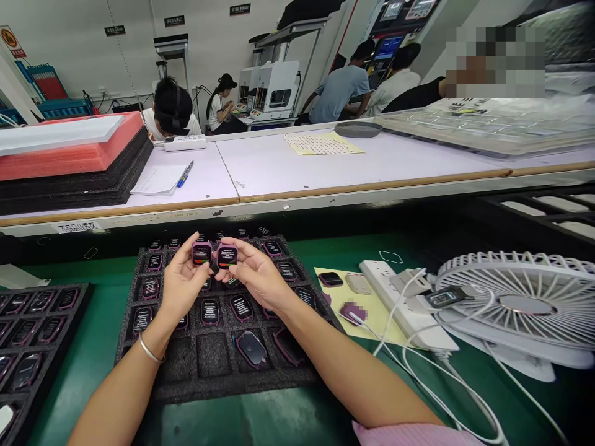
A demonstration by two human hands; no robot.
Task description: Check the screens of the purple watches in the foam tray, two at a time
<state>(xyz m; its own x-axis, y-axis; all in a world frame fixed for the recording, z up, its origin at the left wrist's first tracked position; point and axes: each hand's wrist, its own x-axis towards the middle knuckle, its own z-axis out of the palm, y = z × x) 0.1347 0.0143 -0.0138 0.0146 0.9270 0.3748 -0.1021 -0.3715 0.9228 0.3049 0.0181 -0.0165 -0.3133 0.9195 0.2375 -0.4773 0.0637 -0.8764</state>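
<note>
My left hand (182, 282) pinches a small purple watch body (201, 253) with a dark screen, held up over a black foam tray (181, 378). Beside it, my right hand (256, 277) pinches a second purple watch body (227, 256). The two pieces are side by side, almost touching. The tray below holds several more purple watch bodies in its pockets, and a few front pockets are bare. A thin bangle sits on my left wrist.
Another black tray (28, 337) of watch bodies lies at the left. To the right are a yellow sheet (372, 310) with loose pieces, a white power strip (400, 297), cables and a white fan (520, 303). A raised shelf (325, 167) runs across; people sit beyond it.
</note>
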